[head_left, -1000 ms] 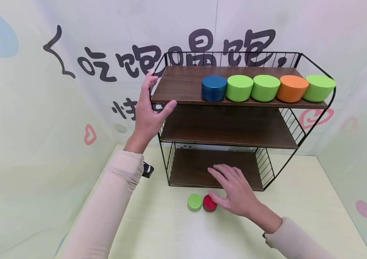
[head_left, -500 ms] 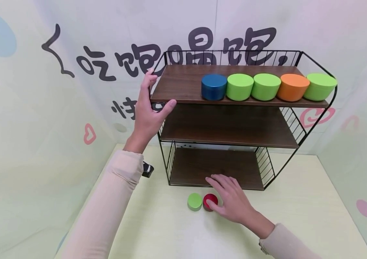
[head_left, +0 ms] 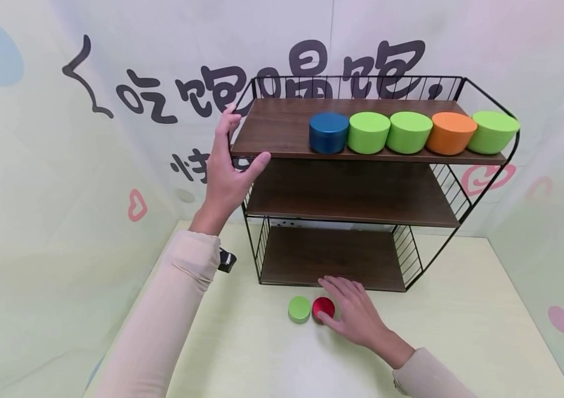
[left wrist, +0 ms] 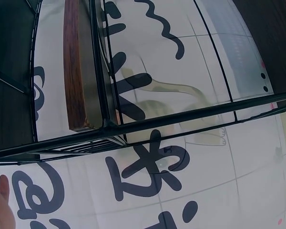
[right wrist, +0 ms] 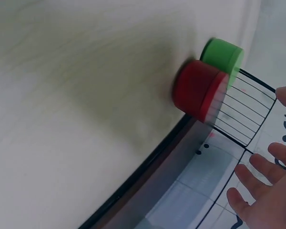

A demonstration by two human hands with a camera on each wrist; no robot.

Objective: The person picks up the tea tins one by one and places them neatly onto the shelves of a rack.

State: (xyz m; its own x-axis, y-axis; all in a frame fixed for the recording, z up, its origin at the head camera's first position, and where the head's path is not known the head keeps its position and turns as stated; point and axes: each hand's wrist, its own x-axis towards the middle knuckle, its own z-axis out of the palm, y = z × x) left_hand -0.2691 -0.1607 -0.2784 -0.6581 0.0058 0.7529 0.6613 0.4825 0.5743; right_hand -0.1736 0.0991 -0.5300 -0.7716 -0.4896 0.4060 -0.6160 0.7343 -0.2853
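My left hand (head_left: 224, 174) holds the upper left corner of a three-tier rack (head_left: 282, 146) with dark wood boards and a black wire frame. Its thumb lies at the front edge, its fingers at the side. In the left wrist view, only a bit of the left hand (left wrist: 1, 212) shows beside the frame (left wrist: 181, 117). Over a round red tin (head_left: 323, 305) on the table hovers my right hand (head_left: 356, 316), fingers spread. The right wrist view shows a gap between the right hand (right wrist: 269, 191) and the red tin (right wrist: 196, 89). A green tin (head_left: 299, 309) stands just left of the red one.
On the top board stand a blue tin (head_left: 329, 132), an orange tin (head_left: 451, 133) and several green tins (head_left: 369, 133) in a row along the front edge. The pale table (head_left: 262, 354) extends in front of the rack. A printed curtain (head_left: 38, 221) encloses the sides and back.
My right hand has come down and slightly toward me, closer to the red tin. The left hand keeps its hold on the rack, and the tins have not moved.
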